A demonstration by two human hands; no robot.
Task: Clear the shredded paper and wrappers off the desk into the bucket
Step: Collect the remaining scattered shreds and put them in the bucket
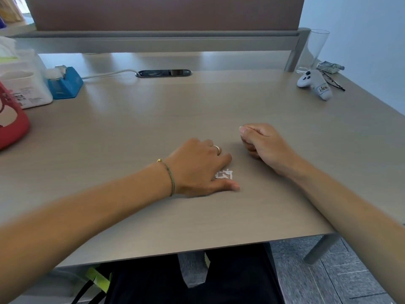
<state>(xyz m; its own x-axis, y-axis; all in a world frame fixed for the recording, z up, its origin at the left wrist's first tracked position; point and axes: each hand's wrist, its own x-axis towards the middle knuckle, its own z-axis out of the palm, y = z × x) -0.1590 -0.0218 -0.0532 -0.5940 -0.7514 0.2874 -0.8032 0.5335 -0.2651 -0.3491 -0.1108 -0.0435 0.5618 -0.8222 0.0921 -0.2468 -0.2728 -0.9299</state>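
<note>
Grey-brown laminate covers the desk. A blue tape dispenser, a white box and a red container sit along its left edge; a glass and a white controller stand at the far right corner. Nothing lies between the hands. The left hand rests palm-down near the front edge, fingers curled over a small clump of paper shreds that shows beside the thumb; its long axis cannot be told. The right hand is fisted just beyond; what it holds cannot be told.
</note>
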